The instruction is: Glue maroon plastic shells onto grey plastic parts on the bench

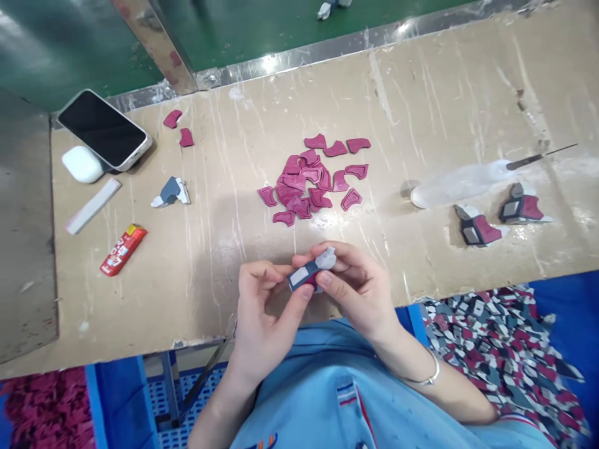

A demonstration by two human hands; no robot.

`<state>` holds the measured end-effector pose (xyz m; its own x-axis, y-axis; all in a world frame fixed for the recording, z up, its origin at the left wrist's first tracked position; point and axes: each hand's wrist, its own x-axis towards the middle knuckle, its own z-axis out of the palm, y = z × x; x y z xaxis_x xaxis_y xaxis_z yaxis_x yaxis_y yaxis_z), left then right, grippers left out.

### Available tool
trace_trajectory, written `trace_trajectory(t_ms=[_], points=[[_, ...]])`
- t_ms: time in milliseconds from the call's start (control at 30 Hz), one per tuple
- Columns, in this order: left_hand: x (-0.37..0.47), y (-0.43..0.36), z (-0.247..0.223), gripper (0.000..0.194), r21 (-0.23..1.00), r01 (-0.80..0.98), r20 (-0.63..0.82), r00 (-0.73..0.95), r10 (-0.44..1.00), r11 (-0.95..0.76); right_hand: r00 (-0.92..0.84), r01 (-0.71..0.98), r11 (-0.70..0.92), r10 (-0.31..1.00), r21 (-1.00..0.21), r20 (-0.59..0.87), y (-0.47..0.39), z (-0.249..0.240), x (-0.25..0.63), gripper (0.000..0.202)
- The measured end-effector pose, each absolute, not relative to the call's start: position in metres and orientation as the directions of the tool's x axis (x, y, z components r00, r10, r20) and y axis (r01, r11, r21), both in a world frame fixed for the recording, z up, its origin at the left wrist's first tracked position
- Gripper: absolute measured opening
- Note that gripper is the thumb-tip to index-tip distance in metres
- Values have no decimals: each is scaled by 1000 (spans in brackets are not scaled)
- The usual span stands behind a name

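Observation:
Between both hands, near the table's front edge, is a small part (304, 274) in dark blue, light grey and maroon. My left hand (269, 302) grips its left end with thumb and fingers. At its grey right end, my right hand (358, 287) pinches it, thumb in front and fingers behind. Just beyond the hands lies a loose pile of maroon pieces (294, 182). Two similar assembled parts, one nearer (489, 232) and one farther right (531, 209), rest on the right side. A blue and grey piece (171, 191) lies to the left.
A phone (105, 128), a white case (82, 164), a whitish strip (93, 206) and a red lighter (122, 249) lie left on the table (219, 249). A clear bottle with a thin tip (461, 184) lies right. Below are bins of maroon pieces (49, 408) and mixed parts (510, 355).

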<state>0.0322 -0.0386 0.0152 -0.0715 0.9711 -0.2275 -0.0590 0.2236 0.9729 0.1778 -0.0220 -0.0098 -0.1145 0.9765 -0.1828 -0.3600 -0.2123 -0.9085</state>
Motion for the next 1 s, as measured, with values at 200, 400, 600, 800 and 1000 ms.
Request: trace_trajectory(t_ms=[200,400,600,800,1000], points=[[33,-49,19,23,954,-4,-301,-13,953,301,-141,-106,89,985,-990,104,-23,10,198,18],[3,-33,9,22,949,242,-261,239,935,203,68,464,231,953,-855,294,-45,18,266,45],[-33,-5,27,19,840,543,-91,123,988,10,323,867,-13,777,-499,541,-36,-23,321,37],[-25,128,53,35,583,722,86,401,912,-373,389,686,309,609,-658,691,-25,-19,316,38],[51,298,40,70,395,855,137,307,942,-336,255,439,461,759,-771,599,-26,6,277,39]])
